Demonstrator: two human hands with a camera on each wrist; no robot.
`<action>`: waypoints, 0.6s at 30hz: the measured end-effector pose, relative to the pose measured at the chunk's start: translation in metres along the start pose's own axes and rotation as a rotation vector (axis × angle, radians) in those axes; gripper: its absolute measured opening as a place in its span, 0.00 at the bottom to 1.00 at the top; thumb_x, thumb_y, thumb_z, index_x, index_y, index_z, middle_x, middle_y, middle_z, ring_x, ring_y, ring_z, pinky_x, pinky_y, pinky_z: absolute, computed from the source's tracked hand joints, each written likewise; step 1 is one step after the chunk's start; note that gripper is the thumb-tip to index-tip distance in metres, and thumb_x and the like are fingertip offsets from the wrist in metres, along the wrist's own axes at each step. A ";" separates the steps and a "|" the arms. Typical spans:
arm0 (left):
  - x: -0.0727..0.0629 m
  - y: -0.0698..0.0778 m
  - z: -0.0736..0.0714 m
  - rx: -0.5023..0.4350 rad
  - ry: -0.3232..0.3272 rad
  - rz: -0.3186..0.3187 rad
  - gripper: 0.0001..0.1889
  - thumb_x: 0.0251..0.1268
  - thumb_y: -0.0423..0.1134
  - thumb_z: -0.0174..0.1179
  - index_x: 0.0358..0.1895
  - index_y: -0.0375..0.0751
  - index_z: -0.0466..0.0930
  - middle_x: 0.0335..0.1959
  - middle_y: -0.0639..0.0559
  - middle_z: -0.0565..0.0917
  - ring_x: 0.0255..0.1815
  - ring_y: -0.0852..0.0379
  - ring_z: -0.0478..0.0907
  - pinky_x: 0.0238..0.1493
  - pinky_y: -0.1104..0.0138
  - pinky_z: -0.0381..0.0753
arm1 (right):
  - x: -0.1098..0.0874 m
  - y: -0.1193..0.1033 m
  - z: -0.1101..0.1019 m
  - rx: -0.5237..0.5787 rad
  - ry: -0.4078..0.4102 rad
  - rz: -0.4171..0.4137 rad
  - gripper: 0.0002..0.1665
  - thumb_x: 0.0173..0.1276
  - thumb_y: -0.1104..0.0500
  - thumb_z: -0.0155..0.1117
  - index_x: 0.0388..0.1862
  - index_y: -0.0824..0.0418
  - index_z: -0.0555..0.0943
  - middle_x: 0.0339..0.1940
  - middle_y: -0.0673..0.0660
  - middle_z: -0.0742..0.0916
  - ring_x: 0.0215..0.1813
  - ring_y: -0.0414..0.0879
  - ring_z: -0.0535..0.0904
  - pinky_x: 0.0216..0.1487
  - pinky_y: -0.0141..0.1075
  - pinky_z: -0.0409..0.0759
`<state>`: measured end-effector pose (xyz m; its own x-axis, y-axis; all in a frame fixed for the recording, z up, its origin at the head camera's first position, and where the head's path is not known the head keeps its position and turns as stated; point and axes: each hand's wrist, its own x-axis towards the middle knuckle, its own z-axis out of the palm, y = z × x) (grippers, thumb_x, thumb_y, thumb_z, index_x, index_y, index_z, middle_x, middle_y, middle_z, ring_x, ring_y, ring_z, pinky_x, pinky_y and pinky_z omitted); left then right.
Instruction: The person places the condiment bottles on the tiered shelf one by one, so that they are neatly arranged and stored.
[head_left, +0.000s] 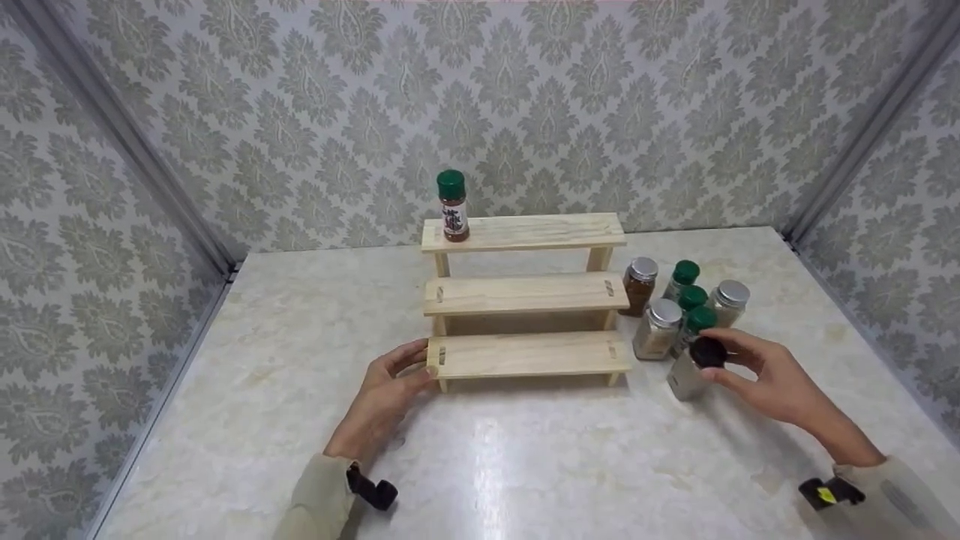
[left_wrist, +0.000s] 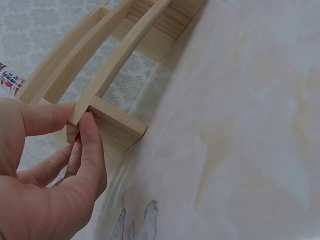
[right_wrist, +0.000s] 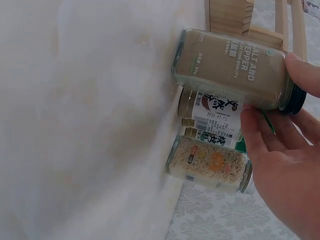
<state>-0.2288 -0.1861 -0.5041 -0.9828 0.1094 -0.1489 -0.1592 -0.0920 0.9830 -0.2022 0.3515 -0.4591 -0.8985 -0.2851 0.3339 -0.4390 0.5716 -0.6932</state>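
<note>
A three-tier wooden shelf rack (head_left: 525, 356) stands on the table, and my left hand (head_left: 390, 386) pinches the left end of its lowest board between thumb and fingers. On the right, my right hand (head_left: 780, 382) holds a glass spice jar (head_left: 684, 379) by its black cap. The right wrist view shows this jar (right_wrist: 230, 70) filled with grey-brown powder and labelled "salt and pepper". It tilts slightly; whether its base touches the table I cannot tell. A green-capped spice bottle (head_left: 454, 214) stands upright at the left end of the top board.
Right of the rack several spice jars cluster: a silver-capped pale jar (head_left: 657, 334), a silver-capped reddish-brown jar (head_left: 639, 289), another silver-capped jar (head_left: 729, 296) and green-capped bottles (head_left: 685, 271). Patterned wall panels (head_left: 510, 112) enclose the table (head_left: 300, 337) at the back and sides.
</note>
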 end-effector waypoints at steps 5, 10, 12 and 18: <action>0.001 0.000 0.001 -0.003 0.023 -0.005 0.30 0.73 0.24 0.63 0.77 0.36 0.72 0.71 0.36 0.75 0.65 0.44 0.81 0.61 0.58 0.87 | 0.001 -0.003 0.002 -0.032 0.017 0.020 0.29 0.70 0.66 0.75 0.69 0.66 0.82 0.62 0.69 0.87 0.56 0.21 0.79 0.55 0.15 0.78; 0.001 -0.001 0.000 0.005 0.026 -0.006 0.31 0.72 0.25 0.64 0.77 0.38 0.72 0.71 0.36 0.75 0.64 0.45 0.81 0.61 0.58 0.87 | 0.002 -0.012 0.000 -0.058 0.046 0.012 0.29 0.70 0.66 0.76 0.68 0.68 0.82 0.61 0.70 0.87 0.55 0.19 0.79 0.54 0.14 0.78; 0.000 -0.001 0.000 0.012 0.020 -0.004 0.31 0.73 0.26 0.65 0.77 0.38 0.72 0.71 0.37 0.75 0.66 0.45 0.80 0.61 0.58 0.87 | 0.004 -0.017 -0.002 -0.062 0.061 0.003 0.29 0.69 0.67 0.76 0.68 0.67 0.82 0.60 0.69 0.87 0.54 0.19 0.79 0.54 0.14 0.78; -0.002 0.000 0.000 -0.003 0.005 -0.003 0.32 0.72 0.26 0.66 0.77 0.37 0.71 0.71 0.37 0.75 0.68 0.43 0.78 0.61 0.58 0.87 | 0.015 -0.040 -0.010 -0.041 0.110 -0.058 0.29 0.66 0.71 0.77 0.67 0.65 0.84 0.56 0.63 0.89 0.53 0.23 0.82 0.54 0.17 0.80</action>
<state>-0.2270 -0.1861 -0.5037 -0.9828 0.1050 -0.1520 -0.1621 -0.0951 0.9822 -0.1984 0.3322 -0.4203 -0.8659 -0.2333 0.4424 -0.4880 0.5879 -0.6451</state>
